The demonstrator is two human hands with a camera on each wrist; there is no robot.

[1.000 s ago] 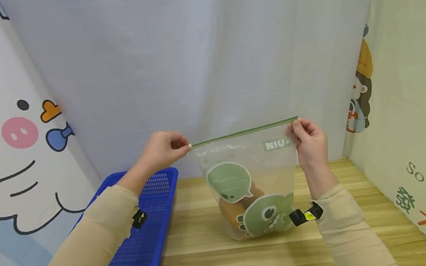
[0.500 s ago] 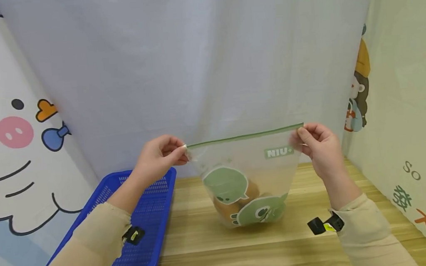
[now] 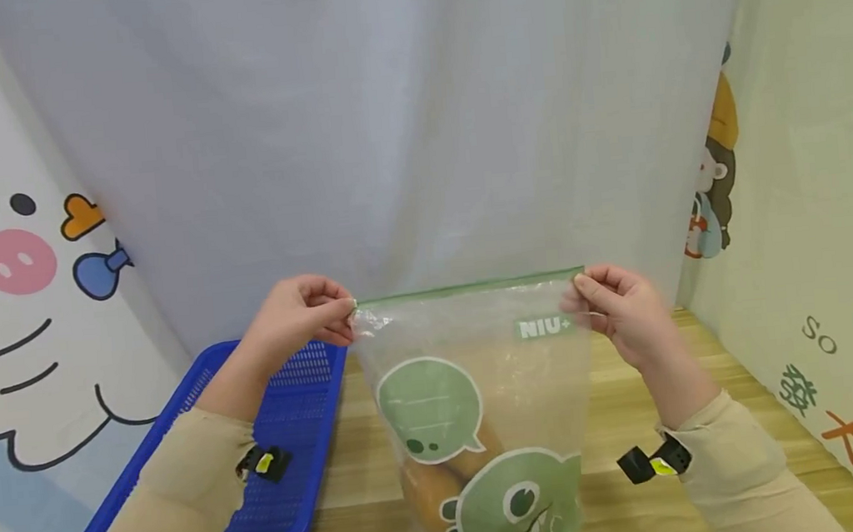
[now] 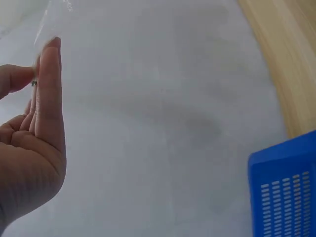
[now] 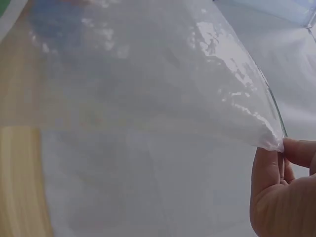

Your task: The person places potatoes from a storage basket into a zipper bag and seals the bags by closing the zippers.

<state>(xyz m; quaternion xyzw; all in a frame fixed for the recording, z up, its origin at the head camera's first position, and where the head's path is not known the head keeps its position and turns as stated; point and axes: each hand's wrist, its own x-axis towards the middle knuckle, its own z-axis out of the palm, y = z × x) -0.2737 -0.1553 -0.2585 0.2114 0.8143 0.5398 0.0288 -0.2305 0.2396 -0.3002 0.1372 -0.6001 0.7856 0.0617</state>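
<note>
A clear zip bag with a green top strip and green cartoon prints hangs upright between both hands in the head view. Rounded orange-brown items show through its lower part; their kind cannot be made out. The left hand pinches the bag's top left corner between thumb and fingers. At the top right corner, the right hand pinches the strip's other end. The strip is pulled straight between them. The right wrist view has the bag's film spread beside the right hand. The bag's bottom lies beyond the head view's lower edge.
A blue perforated plastic basket stands on the wooden table at the left, partly under the left forearm. A pale curtain closes off the back, and printed cloths hang at both sides.
The bag has come nearer to the person and looks larger and lower in view. Both hands have moved with it, keeping their pinch on the corners. Its top strip is now closer to level.
</note>
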